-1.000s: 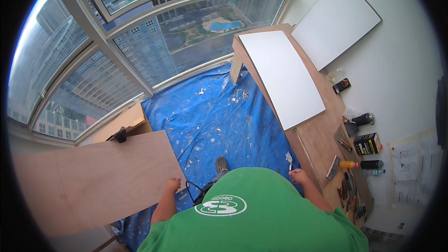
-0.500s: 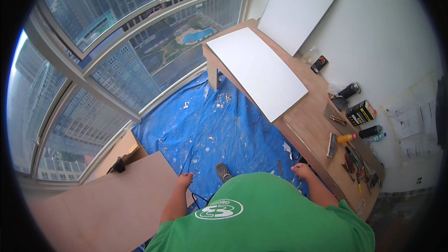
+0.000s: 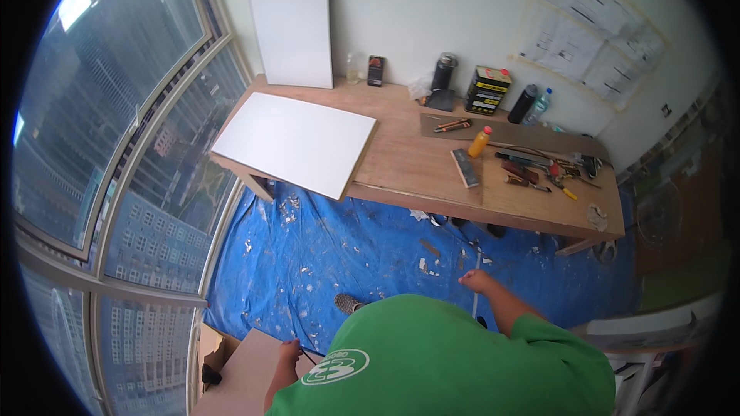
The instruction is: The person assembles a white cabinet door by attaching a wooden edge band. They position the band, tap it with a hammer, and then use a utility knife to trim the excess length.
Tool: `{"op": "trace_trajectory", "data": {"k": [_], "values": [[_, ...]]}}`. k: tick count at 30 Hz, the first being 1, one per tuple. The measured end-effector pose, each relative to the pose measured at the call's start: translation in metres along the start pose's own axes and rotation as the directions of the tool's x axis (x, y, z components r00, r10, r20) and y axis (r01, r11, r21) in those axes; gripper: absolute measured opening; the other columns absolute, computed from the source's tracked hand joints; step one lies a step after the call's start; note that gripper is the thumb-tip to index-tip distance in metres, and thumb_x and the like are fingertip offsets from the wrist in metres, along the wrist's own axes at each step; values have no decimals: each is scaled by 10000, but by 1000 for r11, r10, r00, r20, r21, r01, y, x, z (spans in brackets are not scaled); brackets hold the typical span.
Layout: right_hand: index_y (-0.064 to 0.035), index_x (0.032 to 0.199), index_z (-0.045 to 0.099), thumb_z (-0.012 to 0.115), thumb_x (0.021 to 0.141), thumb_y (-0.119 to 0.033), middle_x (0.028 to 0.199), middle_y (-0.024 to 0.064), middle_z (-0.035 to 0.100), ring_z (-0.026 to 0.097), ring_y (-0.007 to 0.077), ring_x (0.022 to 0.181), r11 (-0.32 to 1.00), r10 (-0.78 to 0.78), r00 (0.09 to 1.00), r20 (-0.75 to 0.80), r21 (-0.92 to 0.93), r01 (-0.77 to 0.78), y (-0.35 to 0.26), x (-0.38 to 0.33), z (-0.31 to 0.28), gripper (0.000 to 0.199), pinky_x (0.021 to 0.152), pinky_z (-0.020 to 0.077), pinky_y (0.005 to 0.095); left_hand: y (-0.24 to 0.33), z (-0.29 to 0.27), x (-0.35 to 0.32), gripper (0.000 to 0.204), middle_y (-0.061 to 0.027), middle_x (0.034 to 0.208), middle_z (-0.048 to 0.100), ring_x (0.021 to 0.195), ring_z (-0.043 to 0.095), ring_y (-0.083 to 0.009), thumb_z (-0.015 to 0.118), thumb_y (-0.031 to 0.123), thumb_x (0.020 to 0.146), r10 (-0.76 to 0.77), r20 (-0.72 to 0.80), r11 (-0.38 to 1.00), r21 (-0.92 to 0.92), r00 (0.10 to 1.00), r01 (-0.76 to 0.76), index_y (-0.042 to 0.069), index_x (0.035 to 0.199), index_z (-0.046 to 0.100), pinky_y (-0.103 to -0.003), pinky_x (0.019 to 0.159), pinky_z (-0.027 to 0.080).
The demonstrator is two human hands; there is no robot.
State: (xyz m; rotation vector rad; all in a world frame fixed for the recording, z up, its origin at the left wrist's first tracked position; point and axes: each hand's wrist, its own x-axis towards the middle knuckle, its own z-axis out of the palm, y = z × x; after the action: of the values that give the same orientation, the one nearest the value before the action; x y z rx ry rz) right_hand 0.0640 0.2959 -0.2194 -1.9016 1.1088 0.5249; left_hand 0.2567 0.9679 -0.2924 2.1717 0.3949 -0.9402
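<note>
My left hand (image 3: 289,350) reaches down at the lower left and touches the edge of a brown wooden board (image 3: 235,377) that lies low by the window. Its fingers are too small to read. My right hand (image 3: 474,281) hangs over the blue tarp (image 3: 347,254), fingers curled, with nothing seen in it. It is a little in front of the long wooden workbench (image 3: 408,169). My green shirt (image 3: 447,362) hides my lower arms and the floor under me. One shoe (image 3: 348,304) shows on the tarp.
A white panel (image 3: 297,142) lies on the bench's left end and another (image 3: 293,19) leans on the wall. Cans, bottles, an orange bottle (image 3: 479,141) and hand tools (image 3: 539,169) crowd the right half. Tall windows (image 3: 116,146) run along the left.
The view has swung right, from the window toward the bench and wall. The brown board has slid to the lower left corner. My right hand now hangs farther from the bench edge.
</note>
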Motion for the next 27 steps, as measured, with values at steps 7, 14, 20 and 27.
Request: {"op": "trace_trajectory", "data": {"k": [7, 14, 20, 27], "values": [[-67, 856, 711, 770, 831, -437, 750, 103, 680, 618, 201, 605, 977, 170, 985, -18, -129, -171, 210, -38, 24, 375, 549, 490, 380, 14, 38, -58, 325, -125, 839, 701, 604, 663, -234, 649, 318, 947, 172, 60, 965, 191, 983, -180, 6, 1039, 642, -355, 441, 464], [-88, 1079, 744, 778, 805, -437, 839, 134, 726, 697, 279, 778, 962, 258, 963, 83, 67, -264, 332, -94, 31, 445, 728, 552, 400, 15, 71, -88, 397, -151, 868, 717, 624, 679, -291, 660, 397, 933, -226, 45, 926, 319, 973, 200, 12, 1032, 656, -443, 483, 510], [-84, 969, 736, 778, 801, -422, 767, 101, 687, 658, 249, 691, 912, 304, 952, 33, 280, -300, 360, -143, 43, 380, 652, 526, 401, 76, 69, -91, 345, -123, 825, 701, 604, 671, -248, 673, 335, 917, 136, 159, 829, 522, 978, -200, -2, 987, 664, -396, 458, 494], [-66, 876, 710, 768, 821, -421, 672, 58, 627, 596, 195, 571, 949, 181, 984, -3, 263, -174, 370, -153, 77, 364, 526, 489, 373, 158, 104, -82, 319, -92, 737, 683, 554, 648, -210, 688, 312, 895, 146, 42, 925, 350, 988, -152, -5, 858, 680, -355, 461, 478]]}}
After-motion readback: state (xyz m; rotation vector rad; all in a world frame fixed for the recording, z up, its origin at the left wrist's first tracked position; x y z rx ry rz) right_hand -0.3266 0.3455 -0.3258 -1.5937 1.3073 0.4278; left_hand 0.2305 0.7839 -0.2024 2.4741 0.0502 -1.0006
